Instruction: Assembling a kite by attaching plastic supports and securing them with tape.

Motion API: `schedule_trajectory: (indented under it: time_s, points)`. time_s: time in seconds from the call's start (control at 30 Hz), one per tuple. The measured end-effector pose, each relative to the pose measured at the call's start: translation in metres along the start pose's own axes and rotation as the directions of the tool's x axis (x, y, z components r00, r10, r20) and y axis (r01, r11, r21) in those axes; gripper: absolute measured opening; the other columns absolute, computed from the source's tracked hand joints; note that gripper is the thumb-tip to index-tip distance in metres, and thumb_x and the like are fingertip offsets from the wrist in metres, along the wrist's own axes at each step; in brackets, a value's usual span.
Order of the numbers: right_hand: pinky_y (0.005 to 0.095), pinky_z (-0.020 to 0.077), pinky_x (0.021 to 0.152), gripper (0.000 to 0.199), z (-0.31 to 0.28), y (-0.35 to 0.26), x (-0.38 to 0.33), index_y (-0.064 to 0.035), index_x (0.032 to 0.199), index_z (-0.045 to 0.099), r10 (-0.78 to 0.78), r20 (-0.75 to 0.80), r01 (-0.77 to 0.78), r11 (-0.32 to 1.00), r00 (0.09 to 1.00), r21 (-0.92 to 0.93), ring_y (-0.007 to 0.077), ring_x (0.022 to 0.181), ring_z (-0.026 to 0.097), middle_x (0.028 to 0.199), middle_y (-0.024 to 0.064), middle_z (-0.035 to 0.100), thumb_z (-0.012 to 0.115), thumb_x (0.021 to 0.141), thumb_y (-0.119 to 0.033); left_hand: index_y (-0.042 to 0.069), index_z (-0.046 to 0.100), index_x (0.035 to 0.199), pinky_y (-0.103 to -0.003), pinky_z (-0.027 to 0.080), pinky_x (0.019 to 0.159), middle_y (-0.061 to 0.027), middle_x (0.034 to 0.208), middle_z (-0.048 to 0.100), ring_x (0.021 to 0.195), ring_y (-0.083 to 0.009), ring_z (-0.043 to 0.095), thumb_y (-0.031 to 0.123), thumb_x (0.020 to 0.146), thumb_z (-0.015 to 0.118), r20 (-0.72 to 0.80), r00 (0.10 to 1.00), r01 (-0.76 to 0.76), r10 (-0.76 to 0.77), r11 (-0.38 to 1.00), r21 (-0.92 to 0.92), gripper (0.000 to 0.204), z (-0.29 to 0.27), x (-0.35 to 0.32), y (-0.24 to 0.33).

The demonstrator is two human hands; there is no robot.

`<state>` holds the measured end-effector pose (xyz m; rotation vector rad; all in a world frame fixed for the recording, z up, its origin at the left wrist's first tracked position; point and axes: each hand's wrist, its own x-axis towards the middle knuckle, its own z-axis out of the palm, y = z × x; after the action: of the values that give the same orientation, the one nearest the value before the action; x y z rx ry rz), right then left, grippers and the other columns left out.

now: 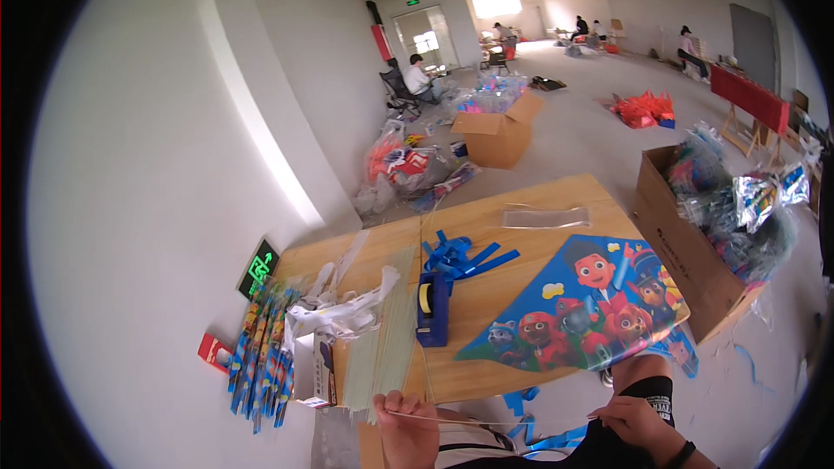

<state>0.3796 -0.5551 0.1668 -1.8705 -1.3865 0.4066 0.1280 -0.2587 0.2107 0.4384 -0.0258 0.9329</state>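
In front of the table's near edge, my left hand point(407, 430) is closed on one end of a thin pale rod point(499, 423). My right hand point(630, 421) pinches the other end, so the rod spans the gap between them. On the table's right side lies a blue triangular kite sail point(569, 321) printed with cartoon figures. A bundle of thin pale rods point(382, 347) lies on the tabletop above my left hand. Beside it stands a blue tape dispenser point(432, 330) with a yellow-cored roll, and blue ribbon strips point(456, 256) lie just behind.
White plastic scraps point(343, 313) and a small box point(314, 373) occupy the table's left end, beside rolled printed kites point(261, 356). A clear plastic sleeve point(546, 217) lies at the back. A large carton point(695, 252) of packaged goods stands right; an open carton point(495, 139) stands beyond.
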Motion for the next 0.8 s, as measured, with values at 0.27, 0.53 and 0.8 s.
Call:
schedule_trajectory:
  time_s: [0.27,0.53,0.8]
  points:
    - [0.0358,0.0577,0.079,0.028,-0.006,-0.002,-0.006,-0.0095,0.118,0.077,0.035,-0.002,-0.035,0.997,0.999,0.068,0.0258,0.082,0.071,0.084,0.0074,0.069,0.064,0.094,-0.001,0.018,0.06,0.112,-0.034,0.054,0.091,0.0023,0.109,0.063,0.098,-0.0153,0.06,0.011,0.098,0.074,-0.056,0.993,-0.096,0.109,0.975,0.2,0.021,0.02,0.002,-0.002]
    - [0.0324,0.058,0.082,0.023,0.004,0.007,-0.007,-0.0071,0.123,0.069,0.167,0.069,-0.18,0.926,0.984,0.332,0.0239,0.089,0.075,0.1,0.0086,0.077,0.065,0.104,-0.018,0.01,0.06,0.112,-0.027,0.053,0.081,-0.001,0.1,0.065,0.094,-0.0111,0.064,0.001,0.099,0.07,-0.198,0.973,0.104,0.12,0.535,0.838,0.018,-0.021,0.014,-0.048]
    - [0.0274,0.0583,0.074,0.024,0.021,0.048,-0.013,-0.0007,0.122,0.065,0.451,0.119,-0.422,0.667,0.885,0.614,0.0148,0.077,0.076,0.099,0.0057,0.08,0.064,0.105,-0.017,0.009,0.063,0.118,-0.033,0.056,0.088,-0.0041,0.105,0.068,0.095,-0.0164,0.067,0.006,0.101,0.069,-0.187,0.872,0.441,-0.453,0.56,0.702,0.018,-0.028,0.078,-0.182]
